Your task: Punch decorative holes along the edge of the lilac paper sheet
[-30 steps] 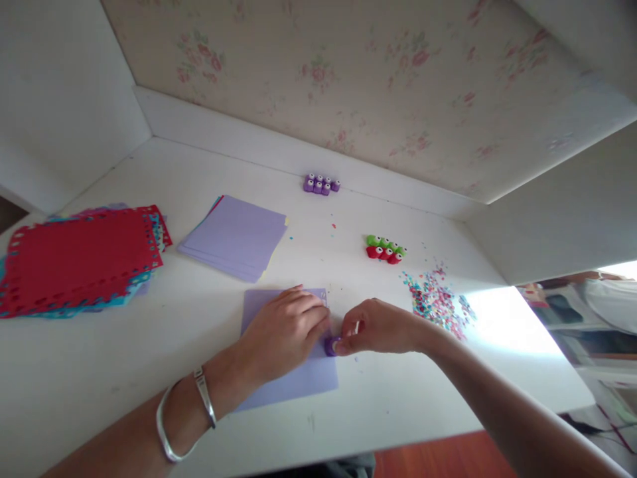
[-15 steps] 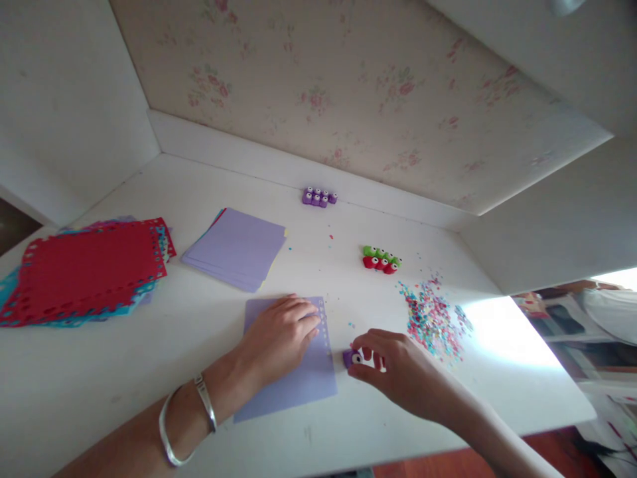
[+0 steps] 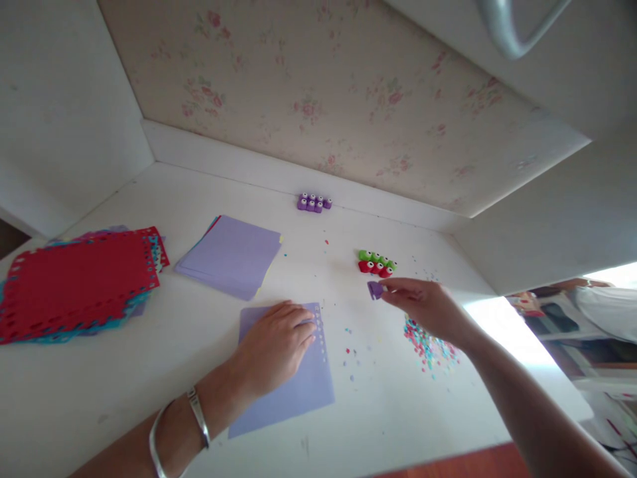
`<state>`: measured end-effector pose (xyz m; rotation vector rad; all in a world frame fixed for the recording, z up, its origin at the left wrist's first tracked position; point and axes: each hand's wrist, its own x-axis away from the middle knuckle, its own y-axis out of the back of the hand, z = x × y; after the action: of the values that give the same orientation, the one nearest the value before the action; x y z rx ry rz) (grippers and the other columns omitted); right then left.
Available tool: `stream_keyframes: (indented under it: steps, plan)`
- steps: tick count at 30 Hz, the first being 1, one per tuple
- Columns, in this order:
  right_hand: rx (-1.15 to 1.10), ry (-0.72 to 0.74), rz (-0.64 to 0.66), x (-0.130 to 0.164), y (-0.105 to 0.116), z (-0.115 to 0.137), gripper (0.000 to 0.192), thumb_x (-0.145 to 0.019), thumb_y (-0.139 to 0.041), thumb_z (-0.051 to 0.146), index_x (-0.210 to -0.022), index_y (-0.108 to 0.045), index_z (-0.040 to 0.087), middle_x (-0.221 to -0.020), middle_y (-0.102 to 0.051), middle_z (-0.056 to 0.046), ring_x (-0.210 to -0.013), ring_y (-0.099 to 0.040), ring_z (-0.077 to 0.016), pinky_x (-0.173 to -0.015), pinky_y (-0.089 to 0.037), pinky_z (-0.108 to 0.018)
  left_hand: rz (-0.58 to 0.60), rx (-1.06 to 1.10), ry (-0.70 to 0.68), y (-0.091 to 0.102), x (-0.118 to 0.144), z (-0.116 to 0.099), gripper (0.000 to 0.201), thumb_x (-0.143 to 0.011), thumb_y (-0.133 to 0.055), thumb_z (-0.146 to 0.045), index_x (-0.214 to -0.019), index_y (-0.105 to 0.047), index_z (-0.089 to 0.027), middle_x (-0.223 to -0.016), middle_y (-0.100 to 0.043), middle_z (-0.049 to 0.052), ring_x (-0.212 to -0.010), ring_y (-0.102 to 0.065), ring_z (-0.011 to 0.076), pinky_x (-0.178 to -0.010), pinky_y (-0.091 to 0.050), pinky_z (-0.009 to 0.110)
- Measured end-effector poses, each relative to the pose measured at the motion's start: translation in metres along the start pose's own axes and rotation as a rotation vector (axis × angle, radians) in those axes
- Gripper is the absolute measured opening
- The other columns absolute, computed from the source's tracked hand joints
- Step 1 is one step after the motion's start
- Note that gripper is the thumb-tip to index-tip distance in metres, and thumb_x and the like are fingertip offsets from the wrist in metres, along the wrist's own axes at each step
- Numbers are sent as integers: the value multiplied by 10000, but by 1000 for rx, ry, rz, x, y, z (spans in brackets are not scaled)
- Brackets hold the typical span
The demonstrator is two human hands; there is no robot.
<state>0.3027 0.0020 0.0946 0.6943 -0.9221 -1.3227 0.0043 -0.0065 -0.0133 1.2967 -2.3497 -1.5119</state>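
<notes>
My left hand [image 3: 281,345] lies flat, fingers stretched out, on a light purple sheet of paper [image 3: 298,398]. Small punched holes run down part of that sheet's right edge. Between thumb and fingertips, my right hand [image 3: 423,305] pinches a small purple paper punch [image 3: 375,290] above the table. It is just in front of a row of red paper punches [image 3: 377,268] and a row of green paper punches [image 3: 378,258]. Farther back, near the wall, stands a cluster of purple paper punches [image 3: 312,203].
A stack of purple sheets [image 3: 233,252] lies left of centre. At far left is a pile of red and blue sheets with punched edges [image 3: 84,282]. Colourful confetti [image 3: 430,348] is heaped under my right forearm; loose bits [image 3: 348,350] lie beside the sheet. A metal handle [image 3: 512,40] hangs at upper right.
My right hand has lifted the purple punch from beside the sheet's edge and carried it back and right, toward the red punches. Confetti bits now show there. My left hand stays on the paper.
</notes>
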Motion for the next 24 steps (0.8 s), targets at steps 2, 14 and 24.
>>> stream_keyframes:
  steps: [2,14,24]
  plan:
    - [118,-18,-95,-21,16,-14,341,-869,-599,476,-1112,-751,292,-906,-783,-20,-866,-725,-229,-740,-531,-321,-2,4,6,0,0,0,117,-934,-609,-171,-1018,-683,-204,-1099,-697,36,-1059,-624,208,-1069,-432,440]
    - [647,-161,-120,-117,44,-81,353,-911,-493,374,-1108,-769,275,-1057,-772,-55,-943,-694,-256,-758,-486,-310,14,11,14,2,-1,-1,146,-932,-606,-155,-1049,-675,-207,-1113,-686,38,-1078,-610,215,-1079,-425,452]
    - [679,-119,10,-132,37,-84,332,-896,-525,293,-1135,-754,268,-1078,-768,-37,-956,-701,-227,-829,-504,-306,31,25,25,3,1,-3,149,-936,-596,-151,-1057,-664,-208,-1120,-679,39,-1086,-604,219,-1090,-413,457]
